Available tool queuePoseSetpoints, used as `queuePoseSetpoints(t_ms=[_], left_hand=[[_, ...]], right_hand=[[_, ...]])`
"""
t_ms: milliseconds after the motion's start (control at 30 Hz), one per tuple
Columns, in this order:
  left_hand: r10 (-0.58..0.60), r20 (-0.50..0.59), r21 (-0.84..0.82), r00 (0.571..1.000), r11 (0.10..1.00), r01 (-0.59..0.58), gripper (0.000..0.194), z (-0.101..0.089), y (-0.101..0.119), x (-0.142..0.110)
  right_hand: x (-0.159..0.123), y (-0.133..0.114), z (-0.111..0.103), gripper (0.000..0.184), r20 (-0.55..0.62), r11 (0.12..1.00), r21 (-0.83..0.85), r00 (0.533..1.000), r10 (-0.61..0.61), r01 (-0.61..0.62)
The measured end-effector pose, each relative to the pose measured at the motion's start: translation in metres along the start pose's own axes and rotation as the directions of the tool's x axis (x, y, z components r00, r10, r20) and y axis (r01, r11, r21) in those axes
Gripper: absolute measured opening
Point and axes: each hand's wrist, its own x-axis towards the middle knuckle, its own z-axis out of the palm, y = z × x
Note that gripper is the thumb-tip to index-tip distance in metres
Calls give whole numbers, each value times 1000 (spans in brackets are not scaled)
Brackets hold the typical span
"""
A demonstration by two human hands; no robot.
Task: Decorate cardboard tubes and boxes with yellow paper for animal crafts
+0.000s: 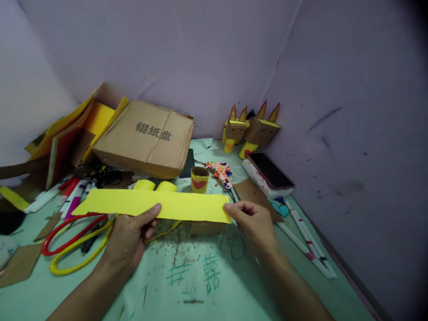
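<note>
A long yellow paper strip (pixel 190 206) is stretched level above the table between my two hands. My left hand (pixel 133 232) pinches its lower edge near the middle, thumb on top. At the strip's right end, my right hand (pixel 252 218) grips the corner between thumb and fingers. Just behind the strip stands a short cardboard tube (pixel 199 182) wrapped in yellow with a red heart. Two yellow rolls (pixel 166 186) show partly over its top edge. Beneath it, a piece of brown cardboard (pixel 207 228) is mostly hidden.
Scissors with red and yellow handles (pixel 55 267) lie left of my left hand. A patterned glue gun (pixel 220 171) rests behind the tube. At the back are a large cardboard box (pixel 143 138) and horned cardboard figures (pixel 264 129). A phone (pixel 270 170) and several markers (pixel 309 236) lie right.
</note>
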Motion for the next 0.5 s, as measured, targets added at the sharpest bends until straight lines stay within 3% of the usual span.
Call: queuePoseSetpoints(t_ms=[233, 367, 433, 500], left_hand=[[15, 6, -28, 1000, 999, -15, 34, -1, 2, -3], [-30, 107, -18, 994, 999, 32, 22, -11, 4, -18], [-83, 163, 2, 983, 996, 84, 26, -15, 5, -24], [-97, 152, 28, 984, 995, 94, 28, -19, 4, -25]], right_hand=[[-4, -2, -2, 27, 40, 1000, -5, 999, -14, 14], [-6, 1, -12, 36, 173, 982, 147, 974, -145, 120], [-1, 2, -16, 39, 127, 975, 189, 982, -140, 115], [7, -1, -15, 38, 42, 990, 121, 996, -80, 74]])
